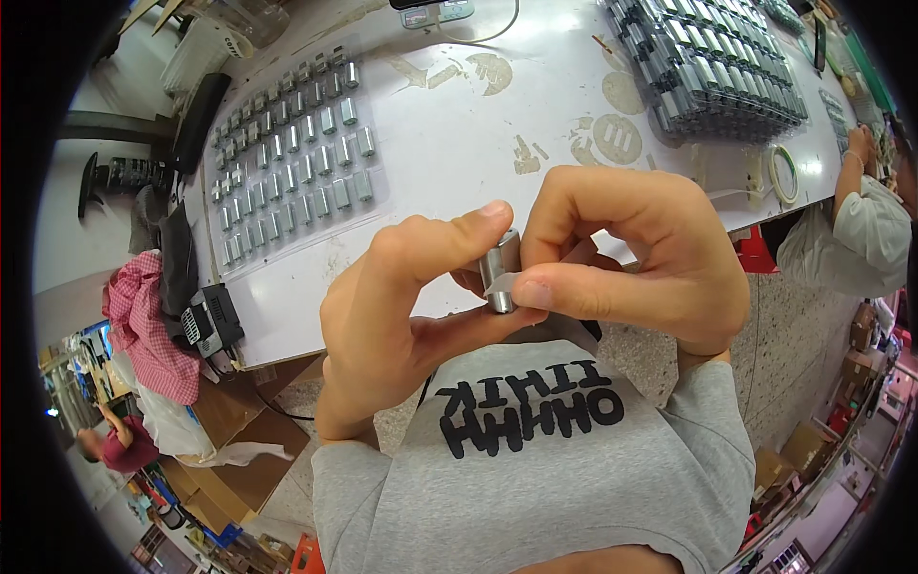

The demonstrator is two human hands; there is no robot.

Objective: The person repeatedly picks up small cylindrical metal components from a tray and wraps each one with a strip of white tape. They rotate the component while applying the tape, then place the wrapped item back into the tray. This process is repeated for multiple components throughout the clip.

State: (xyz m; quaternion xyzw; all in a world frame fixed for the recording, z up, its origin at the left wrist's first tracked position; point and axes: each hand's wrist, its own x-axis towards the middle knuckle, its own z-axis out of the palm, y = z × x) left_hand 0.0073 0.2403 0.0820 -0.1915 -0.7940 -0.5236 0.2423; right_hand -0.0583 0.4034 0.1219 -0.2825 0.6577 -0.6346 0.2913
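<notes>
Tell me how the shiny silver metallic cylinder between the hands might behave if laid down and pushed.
The shiny silver metallic cylinder would likely roll, since its side looks rounded. Its glossy surface suggests it may be slippery. It's probably stiff, showing no bend in the left hand.

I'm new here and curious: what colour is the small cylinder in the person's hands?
The small cylinder is shiny silver, best seen in the head view.

Left hand [387, 297] bent, thumb [478, 227] apart from the finger [478, 329] below; right hand [650, 253] curled, thumb tip [534, 291] near that finger.
</notes>
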